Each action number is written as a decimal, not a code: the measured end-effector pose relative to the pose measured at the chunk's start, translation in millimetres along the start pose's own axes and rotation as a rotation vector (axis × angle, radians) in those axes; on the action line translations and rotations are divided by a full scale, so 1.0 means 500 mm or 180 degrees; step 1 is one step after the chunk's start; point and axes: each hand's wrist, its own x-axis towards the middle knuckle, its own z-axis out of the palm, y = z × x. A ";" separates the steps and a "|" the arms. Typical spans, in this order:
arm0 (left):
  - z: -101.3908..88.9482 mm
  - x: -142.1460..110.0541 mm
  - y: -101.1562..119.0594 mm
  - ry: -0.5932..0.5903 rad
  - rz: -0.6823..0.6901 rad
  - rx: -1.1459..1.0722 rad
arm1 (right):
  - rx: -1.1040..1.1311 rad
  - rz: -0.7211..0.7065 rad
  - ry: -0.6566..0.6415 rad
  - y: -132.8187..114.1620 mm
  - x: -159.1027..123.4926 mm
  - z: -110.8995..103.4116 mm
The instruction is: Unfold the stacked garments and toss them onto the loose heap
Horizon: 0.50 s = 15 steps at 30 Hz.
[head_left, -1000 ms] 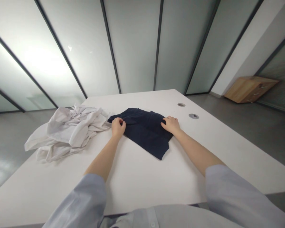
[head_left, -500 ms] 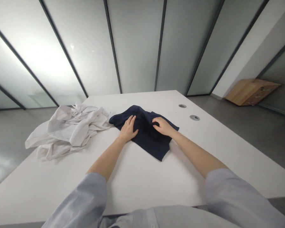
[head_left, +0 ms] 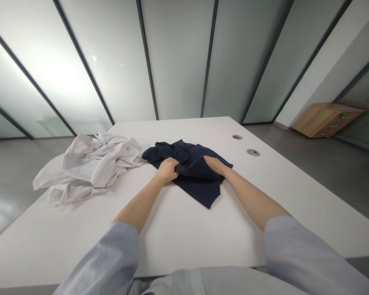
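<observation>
A dark navy garment [head_left: 197,180] lies partly folded on the white table [head_left: 184,237], near its middle. My left hand [head_left: 167,169] is closed on a bunched fold at the garment's left side. My right hand [head_left: 214,164] rests on the cloth just to the right, its fingers partly tucked under a raised fold, so their grip is hidden. Both forearms are bare, with light blue sleeves pushed up.
A crumpled white garment [head_left: 89,164] lies heaped on the table's left side, touching the navy one. Two round cable holes [head_left: 253,152] sit at the right rear of the table. A wooden cabinet [head_left: 327,119] stands on the floor far right. Glass wall panels stand behind.
Both hands moved from the garment's outer edges toward its middle. My left hand went flat, then closed on a fold, and the cloth bunched up between the hands.
</observation>
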 end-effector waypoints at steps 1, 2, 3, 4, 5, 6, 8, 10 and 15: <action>-0.001 -0.001 -0.003 0.0064 -0.0035 -0.0023 | -0.0221 0.0003 -0.0136 0.006 0.002 0.005; -0.002 -0.001 -0.007 0.0155 -0.0078 -0.0040 | -0.0417 0.0044 -0.0231 0.009 0.003 0.008; -0.004 -0.002 -0.012 0.0268 -0.0131 -0.0050 | -0.0566 0.0152 -0.0271 0.012 0.004 0.010; -0.005 -0.003 -0.018 0.0395 -0.0190 -0.0058 | -0.0659 0.0309 -0.0280 0.014 0.005 0.010; -0.007 -0.004 -0.025 0.0532 -0.0256 -0.0066 | -0.0708 0.0490 -0.0280 0.018 0.005 0.007; -0.010 -0.005 -0.032 0.0682 -0.0335 -0.0075 | -0.0729 0.0691 -0.0265 0.023 0.005 0.002; -0.014 -0.008 -0.047 0.0996 -0.0528 -0.0091 | -0.0711 0.1146 -0.0172 0.039 0.000 -0.012; -0.018 -0.010 -0.060 0.1324 -0.0756 -0.0108 | -0.0673 0.1612 0.0037 0.058 -0.009 -0.027; -0.021 -0.012 -0.090 0.2154 -0.1315 -0.0114 | -0.0640 0.2537 0.0913 0.092 -0.032 -0.047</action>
